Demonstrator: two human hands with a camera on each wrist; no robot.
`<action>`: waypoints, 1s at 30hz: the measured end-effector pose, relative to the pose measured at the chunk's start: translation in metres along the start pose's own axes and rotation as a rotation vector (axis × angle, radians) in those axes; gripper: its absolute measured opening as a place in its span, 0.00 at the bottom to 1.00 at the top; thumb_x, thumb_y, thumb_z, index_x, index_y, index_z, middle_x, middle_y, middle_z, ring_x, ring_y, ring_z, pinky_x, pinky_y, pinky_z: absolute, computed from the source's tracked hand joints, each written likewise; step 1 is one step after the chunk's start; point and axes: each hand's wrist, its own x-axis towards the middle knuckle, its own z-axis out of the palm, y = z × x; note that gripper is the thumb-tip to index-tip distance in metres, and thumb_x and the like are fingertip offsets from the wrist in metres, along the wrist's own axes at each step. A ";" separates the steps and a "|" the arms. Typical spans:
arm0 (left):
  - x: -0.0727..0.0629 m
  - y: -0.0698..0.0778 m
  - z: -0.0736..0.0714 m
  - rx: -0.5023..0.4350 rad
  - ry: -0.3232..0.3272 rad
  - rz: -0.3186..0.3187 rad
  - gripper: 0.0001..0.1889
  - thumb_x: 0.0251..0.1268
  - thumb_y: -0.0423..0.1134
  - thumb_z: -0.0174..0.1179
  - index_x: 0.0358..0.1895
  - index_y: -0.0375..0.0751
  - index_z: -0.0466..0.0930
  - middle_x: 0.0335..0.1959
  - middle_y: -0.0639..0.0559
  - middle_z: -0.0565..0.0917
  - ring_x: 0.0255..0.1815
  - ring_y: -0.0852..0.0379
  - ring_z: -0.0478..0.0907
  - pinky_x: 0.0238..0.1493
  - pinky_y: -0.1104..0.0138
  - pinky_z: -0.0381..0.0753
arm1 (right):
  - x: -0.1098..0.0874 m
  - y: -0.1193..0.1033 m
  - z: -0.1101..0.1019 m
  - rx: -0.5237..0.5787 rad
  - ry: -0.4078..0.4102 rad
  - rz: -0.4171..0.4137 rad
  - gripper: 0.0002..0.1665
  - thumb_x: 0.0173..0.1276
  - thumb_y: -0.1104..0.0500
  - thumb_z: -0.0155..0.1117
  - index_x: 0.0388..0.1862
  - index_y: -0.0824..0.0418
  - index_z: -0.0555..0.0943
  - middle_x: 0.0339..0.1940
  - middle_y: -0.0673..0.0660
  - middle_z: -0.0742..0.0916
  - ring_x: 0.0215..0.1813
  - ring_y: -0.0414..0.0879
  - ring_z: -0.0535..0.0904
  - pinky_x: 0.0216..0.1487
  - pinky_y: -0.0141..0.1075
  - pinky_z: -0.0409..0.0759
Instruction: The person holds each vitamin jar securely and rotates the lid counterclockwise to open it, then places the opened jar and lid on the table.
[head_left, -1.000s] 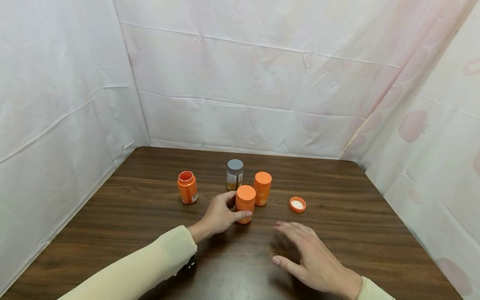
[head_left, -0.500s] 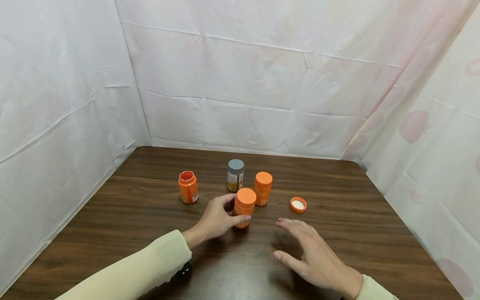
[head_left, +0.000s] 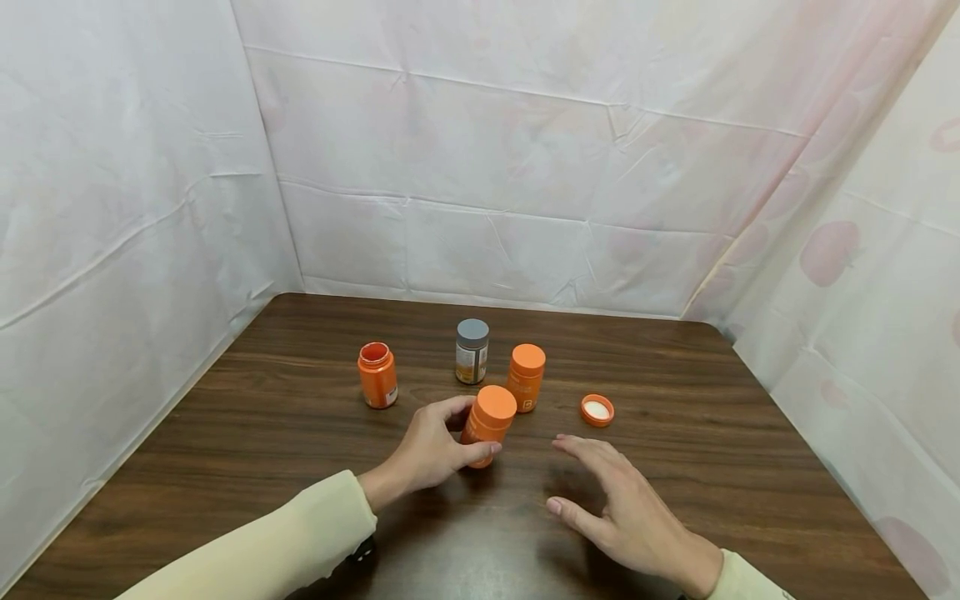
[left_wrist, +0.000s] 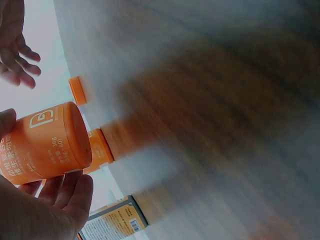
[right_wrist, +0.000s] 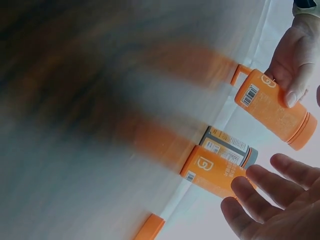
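My left hand [head_left: 431, 446] grips a capped orange bottle [head_left: 491, 414] round its body, thumb in front. The bottle tilts, its cap leaning to the right, and its base is off the table in the left wrist view. My right hand [head_left: 618, 508] hovers over the table at the right, fingers spread and relaxed, holding nothing. Just behind the gripped bottle stands a second capped orange bottle [head_left: 527, 379]. In the right wrist view the held bottle [right_wrist: 275, 107] shows a barcode and white print.
A clear jar with a grey lid [head_left: 472, 352] stands behind the bottles. To the left is an uncapped orange bottle [head_left: 377, 377]. An orange cap [head_left: 597, 410] lies inside-up at the right. White sheets [head_left: 480, 150] surround the dark wooden table [head_left: 300, 375].
My left hand has drawn the orange bottle toward me and tilted it from upright. My right hand has barely shifted.
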 end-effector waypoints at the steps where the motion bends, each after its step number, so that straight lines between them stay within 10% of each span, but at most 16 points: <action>1: -0.001 0.000 0.000 -0.001 -0.003 0.002 0.31 0.54 0.45 0.79 0.62 0.46 0.81 0.52 0.55 0.86 0.51 0.55 0.83 0.56 0.51 0.81 | 0.000 0.000 0.000 0.003 0.002 0.000 0.38 0.68 0.39 0.71 0.73 0.44 0.71 0.70 0.38 0.76 0.70 0.40 0.72 0.62 0.51 0.77; 30: -0.024 0.002 -0.001 0.001 -0.059 0.052 0.30 0.53 0.45 0.80 0.60 0.46 0.81 0.52 0.54 0.85 0.50 0.56 0.83 0.53 0.57 0.82 | 0.002 -0.003 0.008 0.177 0.055 0.047 0.33 0.64 0.46 0.77 0.66 0.40 0.76 0.58 0.38 0.83 0.53 0.45 0.82 0.53 0.45 0.81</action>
